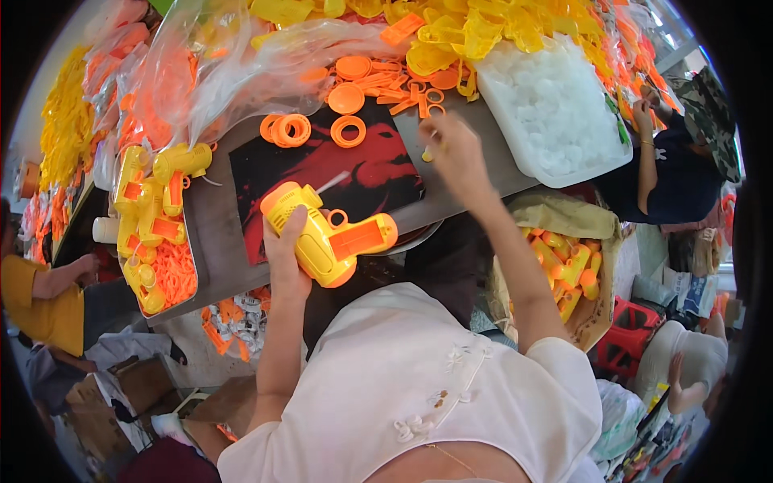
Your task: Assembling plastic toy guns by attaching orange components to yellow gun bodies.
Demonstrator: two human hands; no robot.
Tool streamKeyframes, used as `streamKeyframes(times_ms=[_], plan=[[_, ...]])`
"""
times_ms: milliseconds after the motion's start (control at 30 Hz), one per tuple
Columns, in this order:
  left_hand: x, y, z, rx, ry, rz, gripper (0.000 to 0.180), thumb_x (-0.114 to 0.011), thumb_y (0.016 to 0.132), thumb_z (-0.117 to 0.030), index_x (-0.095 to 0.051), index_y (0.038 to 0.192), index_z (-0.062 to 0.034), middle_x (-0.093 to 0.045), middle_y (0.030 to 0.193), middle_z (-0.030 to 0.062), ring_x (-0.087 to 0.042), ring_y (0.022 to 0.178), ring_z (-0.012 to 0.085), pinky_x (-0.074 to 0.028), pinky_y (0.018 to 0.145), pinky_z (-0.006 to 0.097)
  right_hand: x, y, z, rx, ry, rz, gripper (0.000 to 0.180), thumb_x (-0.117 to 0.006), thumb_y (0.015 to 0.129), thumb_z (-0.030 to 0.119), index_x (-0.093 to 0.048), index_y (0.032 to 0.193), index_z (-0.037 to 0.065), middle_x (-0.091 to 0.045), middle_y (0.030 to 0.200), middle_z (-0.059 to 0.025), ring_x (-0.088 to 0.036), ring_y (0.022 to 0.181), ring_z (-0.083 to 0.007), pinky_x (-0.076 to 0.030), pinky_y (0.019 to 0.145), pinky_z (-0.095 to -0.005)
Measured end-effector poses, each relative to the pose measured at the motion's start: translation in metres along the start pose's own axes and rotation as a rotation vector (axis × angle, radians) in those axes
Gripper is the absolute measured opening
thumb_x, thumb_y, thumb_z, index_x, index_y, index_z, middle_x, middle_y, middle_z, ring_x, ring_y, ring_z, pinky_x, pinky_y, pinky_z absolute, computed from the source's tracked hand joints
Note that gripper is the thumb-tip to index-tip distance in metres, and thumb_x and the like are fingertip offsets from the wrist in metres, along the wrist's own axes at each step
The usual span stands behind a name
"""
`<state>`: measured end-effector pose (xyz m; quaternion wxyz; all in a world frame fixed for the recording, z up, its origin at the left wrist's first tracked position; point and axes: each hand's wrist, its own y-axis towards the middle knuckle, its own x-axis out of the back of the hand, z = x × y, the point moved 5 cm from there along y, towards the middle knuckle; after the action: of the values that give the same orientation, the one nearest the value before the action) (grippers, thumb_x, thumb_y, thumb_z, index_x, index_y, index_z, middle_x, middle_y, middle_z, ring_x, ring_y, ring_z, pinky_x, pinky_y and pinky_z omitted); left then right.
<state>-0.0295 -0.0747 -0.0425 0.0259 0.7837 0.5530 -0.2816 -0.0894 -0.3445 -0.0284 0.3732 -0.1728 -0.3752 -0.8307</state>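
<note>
My left hand [286, 249] is closed around a yellow toy gun [322, 245] with orange trim, held over the near edge of the table. An orange ring shows at the gun's trigger, and a pale thin piece [332, 182] lies or sticks out beside its top. My right hand [455, 157] is raised over the table's right part, slightly blurred, with its fingers curled together in a pinch. What those fingers hold is hidden. A small yellow bit [427, 154] shows just below them. Under the gun's far side lies a dark mat with a red picture [354, 157].
Orange rings [349, 131] and discs lie beyond the mat. A white tub [555, 173] of translucent pieces stands right. A tray [196, 282] of yellow gun bodies and orange parts sits left. A lined carton [555, 211] holds finished-looking yellow pieces. Co-workers [676, 169] sit at both sides.
</note>
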Motion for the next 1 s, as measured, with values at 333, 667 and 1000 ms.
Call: streamKeyframes(times_ms=[333,667,1000], plan=[[0.005,-0.011,0.008,0.004,-0.139,-0.008,0.054,-0.063,0.088,-0.011,-0.04,0.136,-0.0074,-0.061,0.11,0.0146,-0.066,0.087,0.0257,-0.057,0.077,0.038,-0.021,0.047,-0.068,-0.01,-0.463,0.38,0.011,-0.059,0.084,0.007,-0.057,0.091,0.0,-0.059,0.093,-0.0193,-0.059,0.088,-0.0373,-0.046,0.076,-0.042],[-0.03,0.007,-0.01,-0.078,-0.035,0.094,0.064,-0.066,0.085,-0.005,-0.035,0.141,-0.0068,-0.06,0.113,0.0137,-0.066,0.091,0.0239,-0.057,0.078,0.036,-0.048,-0.027,0.038,-0.478,1.365,0.451,0.032,-0.058,0.095,0.013,-0.051,0.124,0.001,-0.059,0.119,-0.0105,-0.063,0.102,-0.0186,-0.049,0.091,-0.03],[-0.011,0.005,-0.014,-0.275,0.181,0.008,0.061,-0.072,0.081,-0.004,-0.04,0.133,-0.0048,-0.059,0.112,0.0086,-0.063,0.095,0.015,-0.054,0.082,0.029,-0.059,-0.031,0.065,-0.331,1.136,0.516,0.038,-0.06,0.093,0.008,-0.051,0.128,0.001,-0.06,0.119,-0.0084,-0.061,0.104,-0.0162,-0.048,0.094,-0.0294]])
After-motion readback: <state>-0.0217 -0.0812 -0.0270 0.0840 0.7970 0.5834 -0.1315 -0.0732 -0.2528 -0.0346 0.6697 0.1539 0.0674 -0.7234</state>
